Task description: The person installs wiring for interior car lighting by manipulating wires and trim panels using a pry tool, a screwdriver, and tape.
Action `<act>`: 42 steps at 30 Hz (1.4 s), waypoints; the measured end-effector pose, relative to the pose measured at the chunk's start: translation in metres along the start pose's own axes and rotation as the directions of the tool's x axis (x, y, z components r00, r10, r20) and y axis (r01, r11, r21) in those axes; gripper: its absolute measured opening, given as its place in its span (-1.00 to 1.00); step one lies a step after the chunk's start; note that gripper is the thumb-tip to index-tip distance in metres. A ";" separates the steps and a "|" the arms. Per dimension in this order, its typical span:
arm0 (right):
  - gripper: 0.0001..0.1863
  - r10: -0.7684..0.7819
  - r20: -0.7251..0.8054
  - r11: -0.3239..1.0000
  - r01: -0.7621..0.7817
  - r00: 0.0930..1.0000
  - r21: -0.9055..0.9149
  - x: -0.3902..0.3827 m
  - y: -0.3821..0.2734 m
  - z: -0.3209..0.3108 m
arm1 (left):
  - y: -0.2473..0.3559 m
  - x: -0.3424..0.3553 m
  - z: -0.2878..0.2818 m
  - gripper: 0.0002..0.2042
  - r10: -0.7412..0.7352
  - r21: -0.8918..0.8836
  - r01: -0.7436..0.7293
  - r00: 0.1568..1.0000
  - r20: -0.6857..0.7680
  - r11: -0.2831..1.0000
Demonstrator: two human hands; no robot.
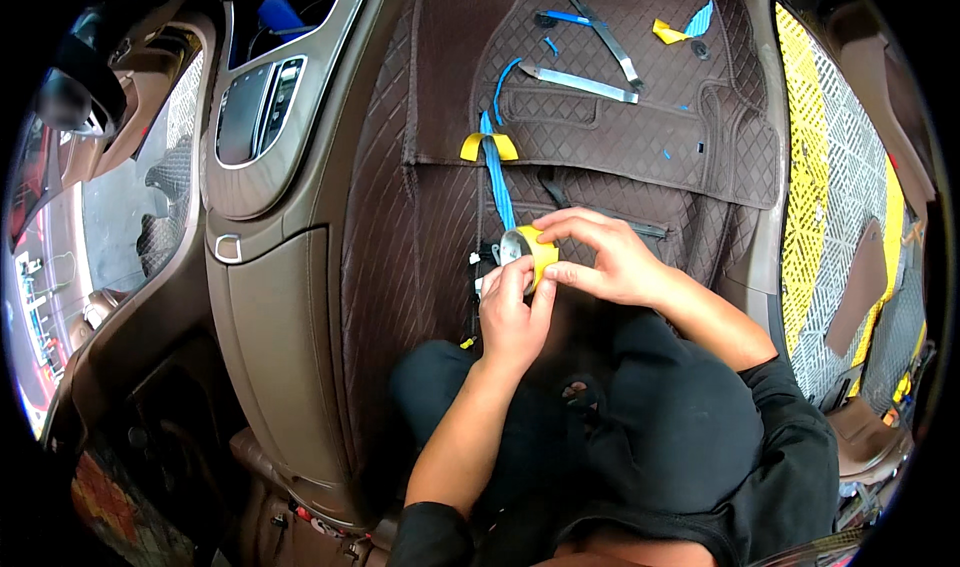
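Note:
A roll of yellow tape (542,254) is between my two hands, above the brown quilted floor mat. My left hand (515,312) is closed, its thumb and fingers gripping the near left rim of the roll. From the right, my right hand (608,257) is closed on the roll's outer side, with thumb below and fingertips on top. Just beyond the roll runs a blue bundle (497,187), perhaps wrapped wires, across the mat. A piece of yellow tape (488,148) sits around it. The bundle's near end is hidden behind the roll and my hands.
Two flat metal strips (578,84) (607,45) lie on the quilted mat (640,142), near a blue-handled tool (568,18). A blue and yellow scrap (685,27) lies at the far right. The centre console (270,337) rises on the left; the door sill (757,257) bounds the right.

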State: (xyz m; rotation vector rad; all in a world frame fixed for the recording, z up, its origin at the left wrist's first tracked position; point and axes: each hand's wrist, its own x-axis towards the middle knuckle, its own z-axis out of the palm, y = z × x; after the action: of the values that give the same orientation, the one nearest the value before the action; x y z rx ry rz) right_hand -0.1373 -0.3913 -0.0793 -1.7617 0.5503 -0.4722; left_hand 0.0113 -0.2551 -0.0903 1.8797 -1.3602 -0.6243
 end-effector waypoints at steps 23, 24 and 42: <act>-0.78 -0.509 -0.205 0.740 0.303 0.836 -0.601 0.024 -0.016 -0.024 | 0.005 0.021 -0.002 -0.47 -0.368 -0.538 0.630 0.771 0.520 0.560; -0.79 -0.504 -0.206 0.745 0.301 0.839 -0.596 0.030 -0.016 -0.026 | 0.008 0.020 -0.003 -0.51 -0.349 -0.597 0.630 0.775 0.526 0.498; -0.69 0.190 -0.237 0.081 -0.256 0.953 -0.963 0.217 0.199 -0.123 | -0.009 0.023 -0.003 -0.84 -0.066 -0.169 0.032 0.977 -0.202 0.985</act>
State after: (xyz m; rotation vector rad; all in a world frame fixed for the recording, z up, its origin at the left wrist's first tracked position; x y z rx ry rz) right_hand -0.0566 -0.6579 -0.2346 -2.9024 1.4093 0.2479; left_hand 0.0266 -0.2747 -0.0953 1.7941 -1.0984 -0.5324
